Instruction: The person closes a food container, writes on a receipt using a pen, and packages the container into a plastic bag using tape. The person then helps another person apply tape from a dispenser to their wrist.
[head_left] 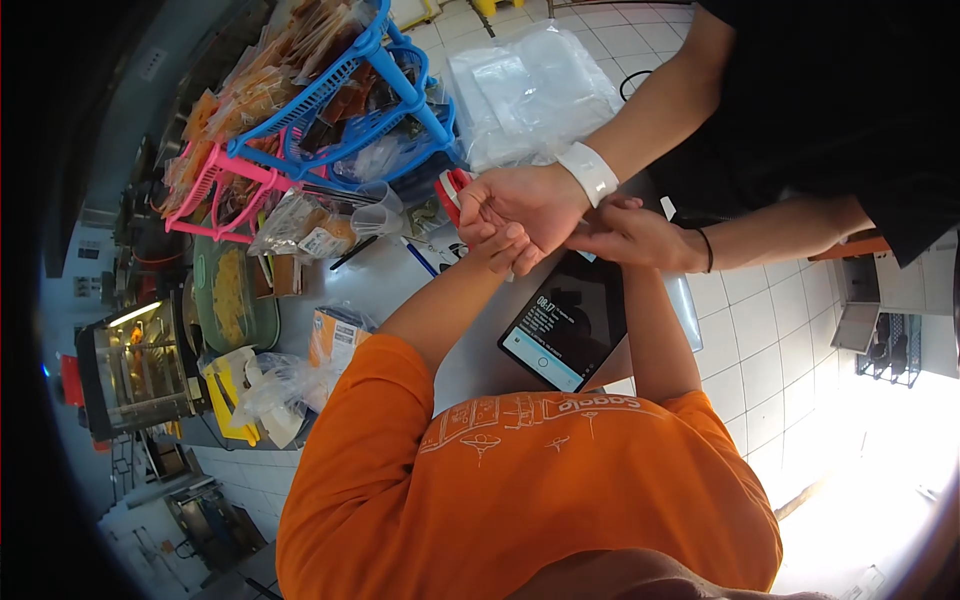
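My left hand [506, 254] meets a co-worker's hand [535, 203], which has a wide white band [590, 172] at its wrist. Overlap hides most of my left fingers, so their grip is unclear. My right forearm [662, 335] reaches up under the co-worker's other hand [640, 236], which wears a thin dark band; my right hand is hidden there. Just below the joined hands lies a tablet [565, 322] with a lit screen reading 08:17. Behind the banded hand a red and white object [452, 192] shows in part.
Blue stacked baskets [385, 75] and a pink basket [225, 185] hold several packets at the upper left. Clear plastic bags [530, 95] lie at the back. A green container [235, 290], an orange-white box [335, 335] and yellow items [230, 395] stand left. A lit display case [140, 365] is farther left.
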